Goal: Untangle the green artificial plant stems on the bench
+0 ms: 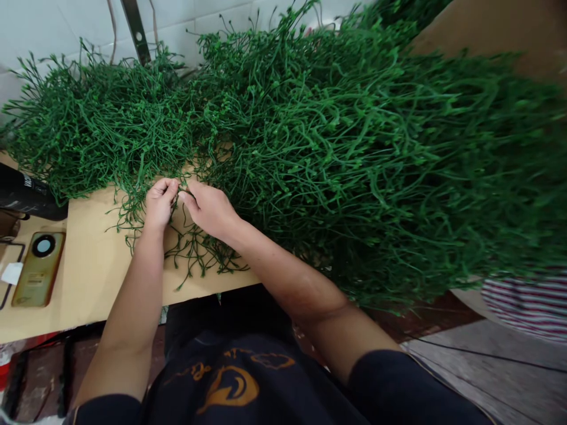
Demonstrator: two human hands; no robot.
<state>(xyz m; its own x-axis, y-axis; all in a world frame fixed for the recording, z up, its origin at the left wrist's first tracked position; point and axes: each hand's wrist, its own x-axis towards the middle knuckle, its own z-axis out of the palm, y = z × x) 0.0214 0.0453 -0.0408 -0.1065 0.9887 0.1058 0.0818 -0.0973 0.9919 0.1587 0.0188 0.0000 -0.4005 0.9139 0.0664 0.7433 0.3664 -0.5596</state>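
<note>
My left hand (pixel 160 199) is closed, thumb against the fingers, on a thin green artificial plant stem at the front of the heap. Close beside it, my right hand (pixel 207 205) pinches at the same spot, its thumb and forefinger together on the stem. The fingertips of both hands nearly meet, and the small part between them is hard to make out. A large heap of green artificial stems (pixel 336 147) with little budded tips spreads behind and to the right. Several loose stems (pixel 195 251) lie under and in front of my hands on the tan board (pixel 97 236).
At the left lie a gold phone (pixel 39 270) and a black cylinder (pixel 30 192) with white lettering. A brown cardboard panel (pixel 491 32) stands at the back right. A metal upright (pixel 136 32) rises before the tiled wall. Red-and-white striped cloth (pixel 527 307) is at the right.
</note>
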